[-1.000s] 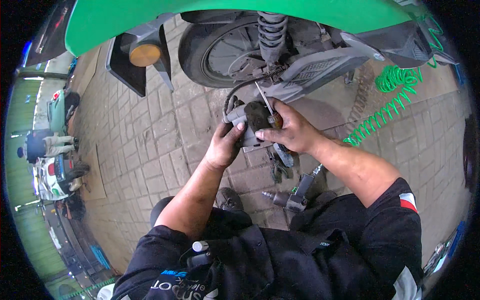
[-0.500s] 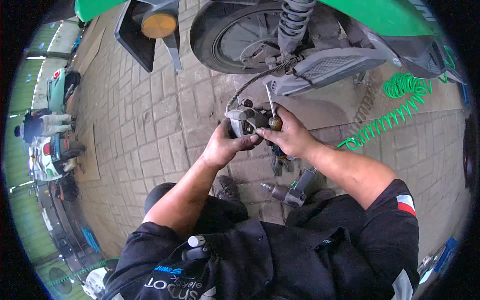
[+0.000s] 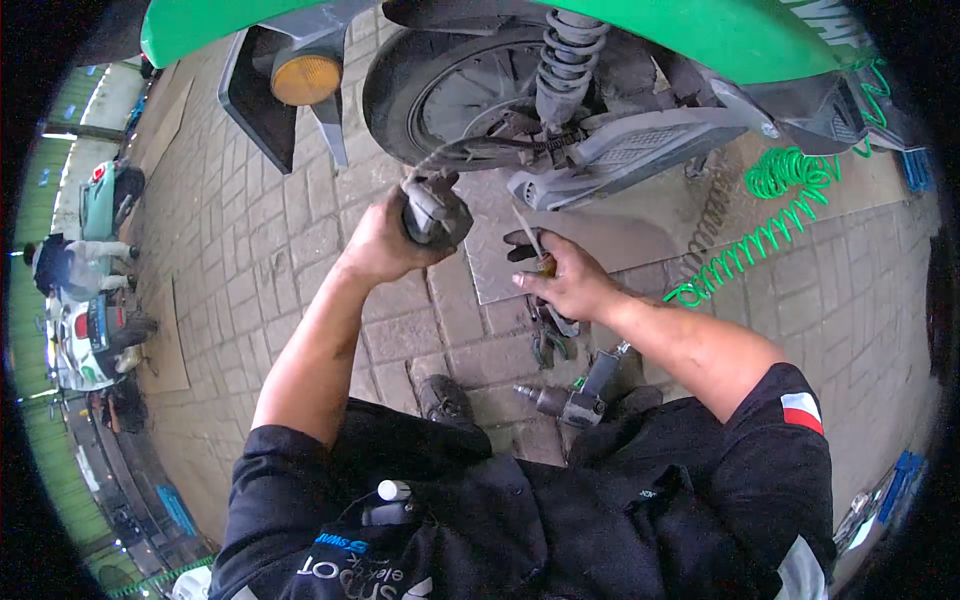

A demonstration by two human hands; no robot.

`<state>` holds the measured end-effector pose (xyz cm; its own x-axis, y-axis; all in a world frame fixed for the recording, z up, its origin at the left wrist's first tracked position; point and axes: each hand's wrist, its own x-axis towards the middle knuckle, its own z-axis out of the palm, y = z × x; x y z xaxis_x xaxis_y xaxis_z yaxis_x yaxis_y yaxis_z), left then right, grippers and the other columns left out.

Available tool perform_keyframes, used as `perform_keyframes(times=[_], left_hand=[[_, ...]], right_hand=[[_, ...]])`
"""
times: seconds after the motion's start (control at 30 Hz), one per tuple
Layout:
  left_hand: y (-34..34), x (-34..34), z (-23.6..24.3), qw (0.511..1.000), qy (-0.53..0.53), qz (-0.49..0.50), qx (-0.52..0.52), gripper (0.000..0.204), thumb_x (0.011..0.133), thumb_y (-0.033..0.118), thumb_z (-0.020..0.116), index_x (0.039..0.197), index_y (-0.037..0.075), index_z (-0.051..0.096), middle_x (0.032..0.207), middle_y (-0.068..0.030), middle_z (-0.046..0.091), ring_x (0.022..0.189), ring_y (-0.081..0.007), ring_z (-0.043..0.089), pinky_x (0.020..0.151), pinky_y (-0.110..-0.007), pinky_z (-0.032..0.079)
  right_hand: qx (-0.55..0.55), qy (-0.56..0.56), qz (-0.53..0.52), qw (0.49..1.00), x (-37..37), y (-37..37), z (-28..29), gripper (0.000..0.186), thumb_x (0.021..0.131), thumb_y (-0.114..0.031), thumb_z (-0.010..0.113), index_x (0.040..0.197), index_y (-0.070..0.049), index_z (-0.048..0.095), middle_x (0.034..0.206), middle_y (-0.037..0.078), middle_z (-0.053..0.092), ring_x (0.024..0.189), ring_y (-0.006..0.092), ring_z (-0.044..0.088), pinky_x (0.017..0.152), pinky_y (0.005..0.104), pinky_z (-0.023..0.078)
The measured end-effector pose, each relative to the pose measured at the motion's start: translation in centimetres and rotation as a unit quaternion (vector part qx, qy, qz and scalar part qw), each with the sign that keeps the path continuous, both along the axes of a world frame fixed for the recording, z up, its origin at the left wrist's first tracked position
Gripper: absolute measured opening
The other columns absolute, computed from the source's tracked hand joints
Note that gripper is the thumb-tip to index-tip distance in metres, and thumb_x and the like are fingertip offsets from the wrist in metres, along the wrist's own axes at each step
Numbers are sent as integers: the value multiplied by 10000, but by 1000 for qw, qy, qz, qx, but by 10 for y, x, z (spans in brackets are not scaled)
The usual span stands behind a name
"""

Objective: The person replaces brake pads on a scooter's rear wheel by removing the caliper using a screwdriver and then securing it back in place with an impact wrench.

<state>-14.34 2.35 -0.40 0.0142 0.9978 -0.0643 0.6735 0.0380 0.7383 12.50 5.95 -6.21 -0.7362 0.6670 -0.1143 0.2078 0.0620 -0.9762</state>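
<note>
My left hand [image 3: 385, 240] grips a grey, grimy brake caliper [image 3: 436, 210], lifted below the wheel [image 3: 405, 105], with a hose running up from it toward the suspension. To its right, my right hand [image 3: 575, 285] holds a screwdriver [image 3: 545, 263] with an amber handle, blade pointing up. Its fingertips are blackened; whether they hold anything else is unclear. On the paving under that hand lie green-handled pliers [image 3: 550, 345] among dark items, and nearer me an air impact wrench [image 3: 575, 400].
A green scooter [image 3: 720, 40] with spring shock [image 3: 568, 65] fills the top. Coiled green air hose [image 3: 790, 175] lies right, over a flat sheet [image 3: 650, 250] on paving. Far left, a person [image 3: 85, 265] in dark top and light trousers is among parked scooters [image 3: 95, 340].
My hands have separated: the left carried the caliper up and leftward, while the right, still holding the screwdriver, moved slightly down, away from it.
</note>
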Motion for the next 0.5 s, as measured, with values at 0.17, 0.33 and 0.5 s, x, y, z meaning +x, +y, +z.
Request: perform_keyframes(times=[0.17, 0.33, 0.5], left_hand=[[28, 13, 14, 997, -64, -31, 17, 796, 533, 157, 886, 1213, -9, 507, 1071, -95, 632, 967, -158, 578, 885, -326, 477], [22, 12, -5, 991, -110, -62, 33, 762, 545, 143, 882, 1193, -13, 514, 1083, -84, 621, 973, -146, 571, 894, -315, 463], [1, 16, -10, 964, -262, 7, -33, 735, 581, 98, 847, 1210, -32, 488, 1110, -80, 595, 1001, -160, 555, 902, -326, 450]], right_hand=[[-7, -11, -55, 998, 6, 15, 19, 417, 795, -239, 714, 1141, -51, 580, 999, 118, 645, 922, 214, 613, 835, 326, 467], [-4, 47, -84, 995, 6, 25, 8, 448, 777, -270, 733, 1138, -55, 580, 986, 126, 639, 879, 235, 610, 820, 338, 468], [38, 56, -38, 997, -1, 21, 3, 498, 813, -194, 727, 1240, -52, 514, 1070, 73, 605, 966, 131, 558, 870, 290, 453]])
